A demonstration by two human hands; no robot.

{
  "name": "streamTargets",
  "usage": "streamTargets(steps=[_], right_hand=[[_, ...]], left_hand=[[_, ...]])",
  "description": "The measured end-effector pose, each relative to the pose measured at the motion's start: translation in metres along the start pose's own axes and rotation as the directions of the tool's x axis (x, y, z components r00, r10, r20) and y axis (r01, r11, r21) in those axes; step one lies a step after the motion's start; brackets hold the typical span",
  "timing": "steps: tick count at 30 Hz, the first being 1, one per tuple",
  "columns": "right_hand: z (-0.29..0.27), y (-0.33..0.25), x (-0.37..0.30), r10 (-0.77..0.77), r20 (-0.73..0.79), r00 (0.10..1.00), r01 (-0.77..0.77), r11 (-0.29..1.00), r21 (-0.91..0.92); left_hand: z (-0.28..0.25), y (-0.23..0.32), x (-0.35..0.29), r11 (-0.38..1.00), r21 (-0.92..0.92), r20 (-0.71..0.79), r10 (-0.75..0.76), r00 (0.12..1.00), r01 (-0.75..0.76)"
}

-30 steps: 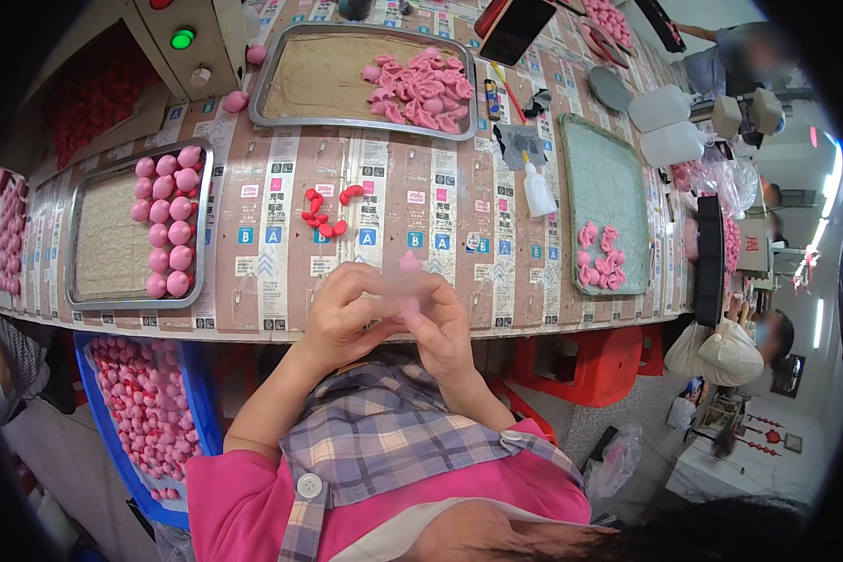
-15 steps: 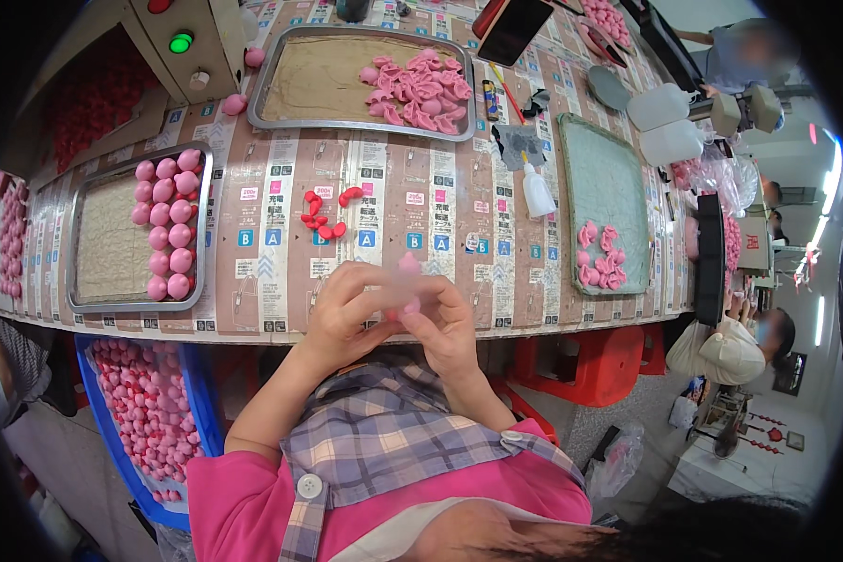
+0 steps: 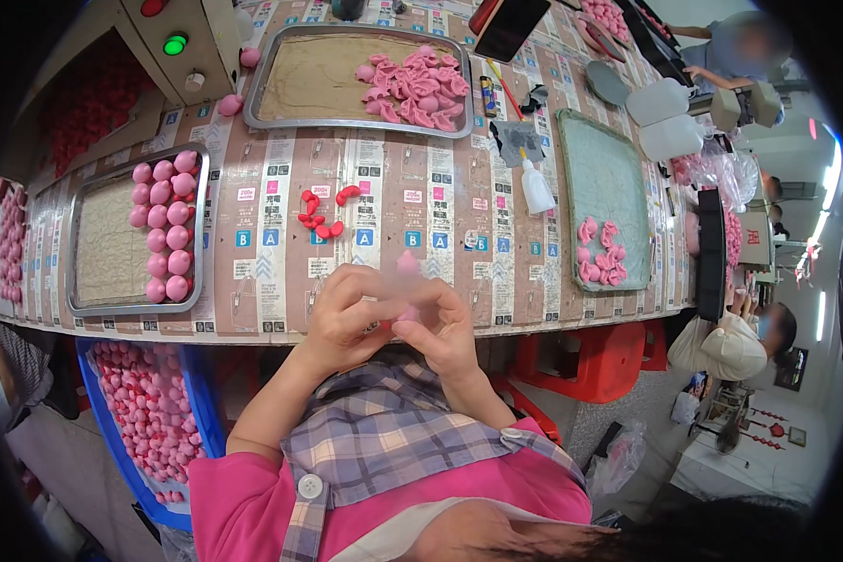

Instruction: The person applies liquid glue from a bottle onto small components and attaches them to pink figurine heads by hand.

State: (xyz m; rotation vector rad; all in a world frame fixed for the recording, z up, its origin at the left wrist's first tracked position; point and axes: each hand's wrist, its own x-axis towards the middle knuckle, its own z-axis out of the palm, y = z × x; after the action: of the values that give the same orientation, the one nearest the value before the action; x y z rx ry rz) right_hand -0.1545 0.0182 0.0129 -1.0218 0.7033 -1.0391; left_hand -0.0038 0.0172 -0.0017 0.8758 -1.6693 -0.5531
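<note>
My left hand [image 3: 348,311] and my right hand [image 3: 445,330] meet at the table's near edge, fingers bent together. Between their fingertips is a small pink piece [image 3: 409,314], held by both; a blurred patch hides part of the grip. Just beyond the fingertips a pink rounded bit [image 3: 408,262] shows; whether it belongs to the same piece I cannot tell. Ahead of my left hand lie several small red curved pieces [image 3: 320,225]. To the left, a metal tray [image 3: 110,309] carries rows of pink balls [image 3: 178,238] with red bits at some edges.
At the back, a lined metal tray [image 3: 295,125] holds pink petal-like pieces [image 3: 421,89]. A greenish tray [image 3: 601,169] with pink pieces stands right, near a white squeeze bottle [image 3: 537,190]. Below the table are a blue crate [image 3: 126,440] of pink-and-red balls and red stools [image 3: 590,365].
My fingers have shifted slightly around the small pink piece, and my right thumb sits a little lower. The view has moved a touch; trays and red pieces stay put.
</note>
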Motion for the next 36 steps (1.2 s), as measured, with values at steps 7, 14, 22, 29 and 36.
streamTargets(steps=[7, 14, 22, 29, 36], right_hand=[[0.0009, 0.0021, -0.0020, 0.009, -0.040, 0.999, -0.008, 1.000, 0.016], [0.0020, 0.0016, -0.0015, 0.004, -0.031, 1.000, -0.003, 1.000, 0.024], [0.0018, 0.0013, -0.0022, -0.004, -0.029, 1.000, 0.004, 1.000, 0.005], [0.0018, 0.0030, -0.0028, 0.001, -0.023, 1.000, 0.000, 1.000, 0.016], [0.0038, 0.0044, -0.0040, -0.020, -0.029, 0.999, 0.020, 1.000, -0.004]], left_hand=[[0.0033, -0.0007, -0.0023, 1.000, 0.005, -0.034, 0.002, 0.999, -0.002], [0.0047, -0.0019, -0.0052, 1.000, 0.020, -0.055, 0.020, 0.998, -0.019], [0.0048, -0.0005, -0.0038, 0.999, 0.025, -0.068, 0.038, 0.997, -0.037], [0.0029, 0.0003, -0.0042, 0.994, 0.088, -0.069, 0.074, 0.995, -0.068], [0.0018, 0.0039, -0.0033, 0.992, 0.108, -0.078, 0.078, 0.994, -0.069]])
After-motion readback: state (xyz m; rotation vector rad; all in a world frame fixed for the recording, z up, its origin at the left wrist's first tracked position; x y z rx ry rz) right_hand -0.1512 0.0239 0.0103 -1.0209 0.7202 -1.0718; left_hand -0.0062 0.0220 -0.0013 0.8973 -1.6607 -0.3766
